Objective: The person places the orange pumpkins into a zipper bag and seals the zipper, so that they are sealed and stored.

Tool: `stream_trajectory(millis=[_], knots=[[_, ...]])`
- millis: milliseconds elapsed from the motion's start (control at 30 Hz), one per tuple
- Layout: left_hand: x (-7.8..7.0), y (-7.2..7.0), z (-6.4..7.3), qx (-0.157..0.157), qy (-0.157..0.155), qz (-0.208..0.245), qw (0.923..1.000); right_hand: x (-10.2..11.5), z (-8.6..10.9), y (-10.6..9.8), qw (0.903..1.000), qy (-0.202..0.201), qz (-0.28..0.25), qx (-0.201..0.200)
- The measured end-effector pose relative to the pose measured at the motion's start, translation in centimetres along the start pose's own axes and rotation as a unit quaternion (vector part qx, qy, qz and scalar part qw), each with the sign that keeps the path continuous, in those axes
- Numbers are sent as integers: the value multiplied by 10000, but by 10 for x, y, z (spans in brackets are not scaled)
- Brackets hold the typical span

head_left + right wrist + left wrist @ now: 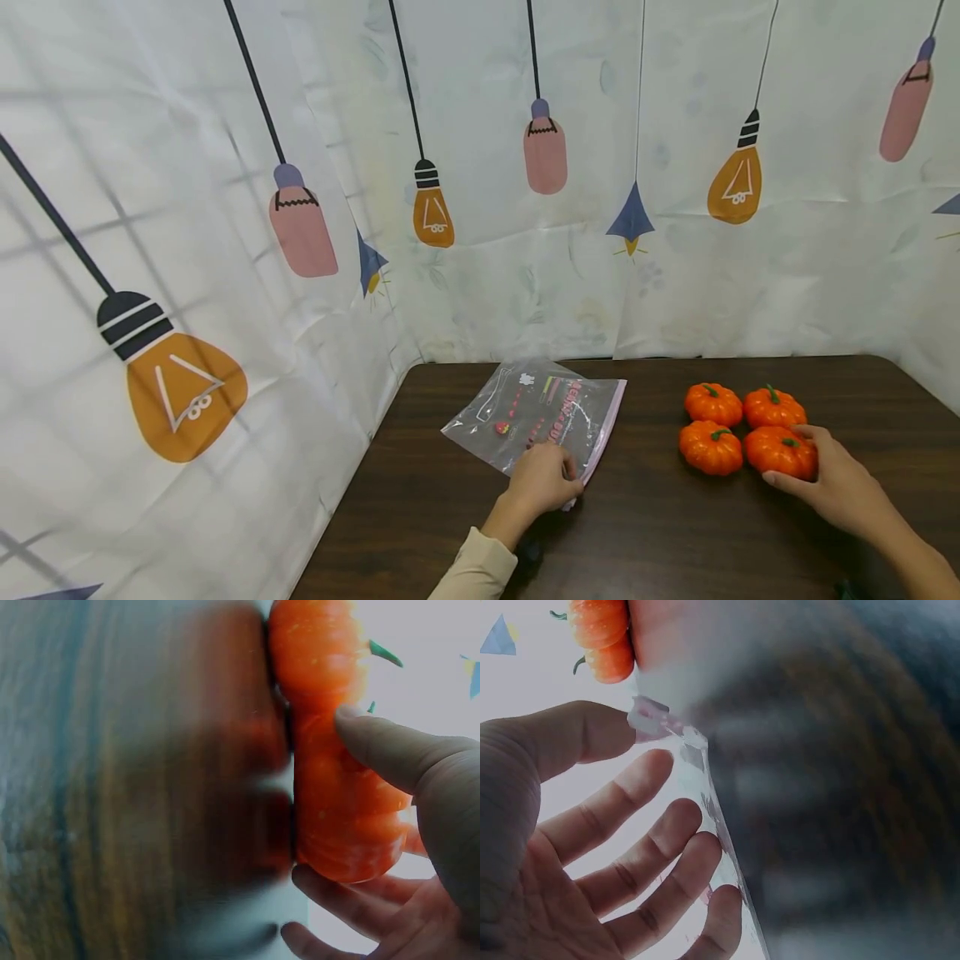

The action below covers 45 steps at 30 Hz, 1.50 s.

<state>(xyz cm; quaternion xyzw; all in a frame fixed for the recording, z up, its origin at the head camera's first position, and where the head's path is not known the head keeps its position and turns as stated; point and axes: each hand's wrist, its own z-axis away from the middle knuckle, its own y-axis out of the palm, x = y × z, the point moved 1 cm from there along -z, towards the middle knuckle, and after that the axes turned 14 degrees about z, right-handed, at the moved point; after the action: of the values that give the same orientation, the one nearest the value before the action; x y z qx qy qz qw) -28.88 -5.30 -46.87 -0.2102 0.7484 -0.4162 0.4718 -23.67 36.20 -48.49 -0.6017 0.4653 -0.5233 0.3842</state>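
A clear plastic zip bag (517, 417) with pink edging and printed red lettering lies flat on the dark wooden table. At its near right corner is my left hand (542, 479). In the left wrist view the thumb touches the bag's pink corner (651, 720), while the other fingers, apart from the thumb, lie loosely along its edge. My right hand (840, 479) grips the front right orange toy pumpkin (780, 454), thumb on one side and fingers on the other. That pumpkin rests on the table beside several like it, including the front left pumpkin (710, 448).
Two more pumpkins, a back left one (712, 404) and a back right one (775, 407), stand close behind. A printed white cloth (480, 283) hangs behind and left of the table (660, 533). A small black object (531, 550) shows by my left wrist.
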Motion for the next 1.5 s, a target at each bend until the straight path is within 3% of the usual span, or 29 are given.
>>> stream_trajectory(millis=[333,633,800,933,1033,1100,1267,1500], knots=[[2,0,-3,-83,-155,-154,9997,29,1,-22,9954,212,-662,-667],[1,-1,-2,-637,-402,-324,9966,84,-11,-31,9871,-501,-1308,-776],[0,0,-3,-1076,-384,-242,9932,111,-19,-22,9823,-782,-1583,-626],[-1,-1,-2,-1633,-276,-219,9860,129,-25,-10,9802,-909,-1658,-595],[-4,-3,-1,-1856,-351,-245,9817,140,-30,-1,9786,-1030,-1682,-587],[-6,-6,-1,-1846,-502,-215,9813,146,-32,6,9785,-1094,-1645,-586],[-7,-11,2,-1471,-848,7,9855,155,-37,17,9783,-1195,-1611,-522],[-3,-11,1,-1481,-468,355,9872,160,-42,28,9790,-1173,-1621,-381]])
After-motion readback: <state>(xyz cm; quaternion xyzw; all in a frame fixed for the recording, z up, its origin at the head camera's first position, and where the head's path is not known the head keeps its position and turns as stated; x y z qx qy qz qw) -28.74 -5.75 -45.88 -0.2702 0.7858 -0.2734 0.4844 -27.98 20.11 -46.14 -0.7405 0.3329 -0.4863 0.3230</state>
